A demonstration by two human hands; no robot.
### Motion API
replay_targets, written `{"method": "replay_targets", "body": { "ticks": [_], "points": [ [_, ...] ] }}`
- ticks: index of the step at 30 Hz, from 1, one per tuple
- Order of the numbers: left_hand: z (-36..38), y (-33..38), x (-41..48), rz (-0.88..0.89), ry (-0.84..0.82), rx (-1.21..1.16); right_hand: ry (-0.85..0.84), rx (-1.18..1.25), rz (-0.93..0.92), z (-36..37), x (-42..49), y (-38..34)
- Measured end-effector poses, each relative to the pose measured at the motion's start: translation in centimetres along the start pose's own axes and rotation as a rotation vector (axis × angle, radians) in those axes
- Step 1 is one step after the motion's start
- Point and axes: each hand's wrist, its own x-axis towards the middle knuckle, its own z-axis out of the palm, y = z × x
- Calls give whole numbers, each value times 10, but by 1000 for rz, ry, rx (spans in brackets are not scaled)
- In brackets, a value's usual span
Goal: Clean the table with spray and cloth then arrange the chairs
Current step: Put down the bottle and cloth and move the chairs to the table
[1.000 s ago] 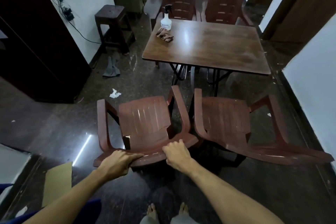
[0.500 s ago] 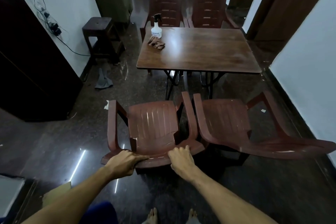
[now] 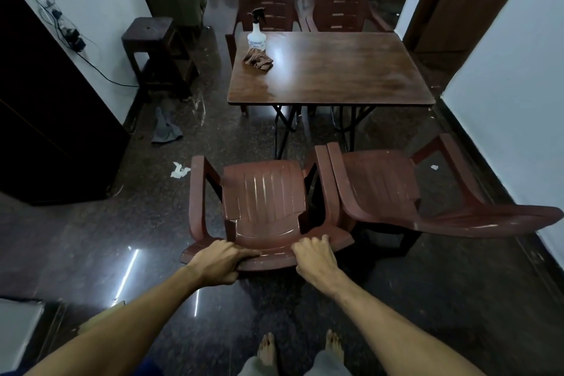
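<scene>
Both hands keep hold of the near chair w/ closed grip on top of its backrest: left hand, right hand. Chair sits closer to the desk than 1 s ago, arm just beside second chair. Spray bottle & cloth on desk's far-left corner.

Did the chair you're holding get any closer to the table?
Yes. The held chair slid forward toward the table and closed up beside the other chair.
</scene>
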Motion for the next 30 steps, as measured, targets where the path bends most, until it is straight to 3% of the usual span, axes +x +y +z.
{"method": "replay_targets", "body": {
  "ticks": [22, 26, 30],
  "points": [
    [-2, 0, 7, -65, 17, -58, -53, -18, -44, -4, 13, 4],
    [-11, 3, 10, -104, -50, -75, -175, 40, -122, -5, 21, 12],
    [-23, 9, 7, -185, -147, -213, -348, 276, -210, -20, 25, 20]
  ]
}}
